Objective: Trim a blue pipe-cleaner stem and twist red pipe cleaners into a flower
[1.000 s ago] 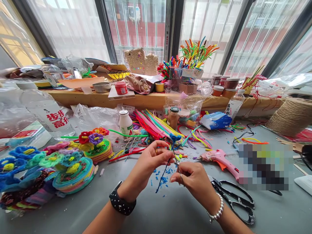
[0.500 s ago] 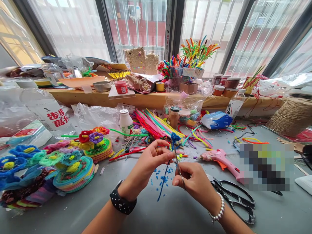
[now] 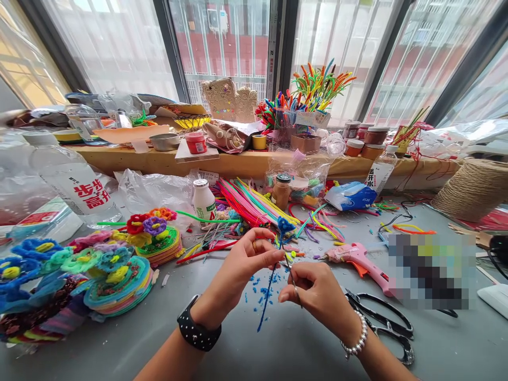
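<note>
My left hand (image 3: 242, 270) pinches a blue pipe-cleaner flower (image 3: 286, 226) by its stem, between thumb and fingertips. The fuzzy blue head points up, and the thin dark-blue stem (image 3: 263, 312) hangs down below the fingers. My right hand (image 3: 315, 288) is closed around small metal scissors (image 3: 292, 279), whose handles are partly hidden by the fingers. Their blades reach up beside the stem, just under the flower head; whether they touch it I cannot tell. Blue fuzz clippings (image 3: 254, 290) lie scattered on the grey table (image 3: 254, 357) beneath both hands.
Pipe-cleaner flowers (image 3: 115, 264) stand at the left. Loose pipe cleaners (image 3: 250, 206) lie behind my hands, near a white bottle (image 3: 204, 203) and a brown jar (image 3: 281, 193). On the right are a pink glue gun (image 3: 359, 259), large black scissors (image 3: 383, 317) and a twine spool (image 3: 468, 188).
The flower head has turned slightly and now looks more pointed at its lower end. The scissors have shifted slightly down and left. The whole view has moved a little.
</note>
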### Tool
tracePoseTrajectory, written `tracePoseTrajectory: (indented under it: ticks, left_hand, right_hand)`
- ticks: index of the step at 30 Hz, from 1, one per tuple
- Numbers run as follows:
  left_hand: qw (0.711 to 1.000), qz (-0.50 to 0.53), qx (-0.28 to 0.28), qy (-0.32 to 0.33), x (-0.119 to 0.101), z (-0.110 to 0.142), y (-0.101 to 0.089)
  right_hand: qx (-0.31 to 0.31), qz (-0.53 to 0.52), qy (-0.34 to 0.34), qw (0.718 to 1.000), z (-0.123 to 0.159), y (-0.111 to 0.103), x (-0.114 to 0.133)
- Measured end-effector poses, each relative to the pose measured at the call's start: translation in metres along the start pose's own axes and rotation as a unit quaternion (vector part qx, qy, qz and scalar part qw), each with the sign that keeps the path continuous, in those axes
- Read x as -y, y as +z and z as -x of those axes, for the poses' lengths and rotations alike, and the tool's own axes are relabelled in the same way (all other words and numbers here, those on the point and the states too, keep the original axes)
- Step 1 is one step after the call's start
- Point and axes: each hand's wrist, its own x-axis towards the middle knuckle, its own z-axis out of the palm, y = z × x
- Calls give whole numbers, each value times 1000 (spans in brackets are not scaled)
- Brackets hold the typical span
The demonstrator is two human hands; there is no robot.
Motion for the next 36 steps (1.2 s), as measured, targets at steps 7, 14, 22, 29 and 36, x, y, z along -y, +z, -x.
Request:
tracePoseTrajectory:
  ticks: [7,14,22,29,36]
  left_hand:
    - [1000,-6,-4,8,2,-1,0]
    - [999,28,-23,17,0,-1,1]
    - [995,98,-30,13,1,-2,-2]
    - [992,117,-54,-3,0,-2,1]
    - [985,140,-100,34,2,-4,-4]
  right_hand:
    - [-19,-2,2,1000,0,3,-1]
    - [-40,-24,8,999,-1,3,-3]
    - [4,-107,17,994,-1,1,-1]
    - [58,-224,67,971,1,6,6]
    - [102,-263,89,955,3,6,7]
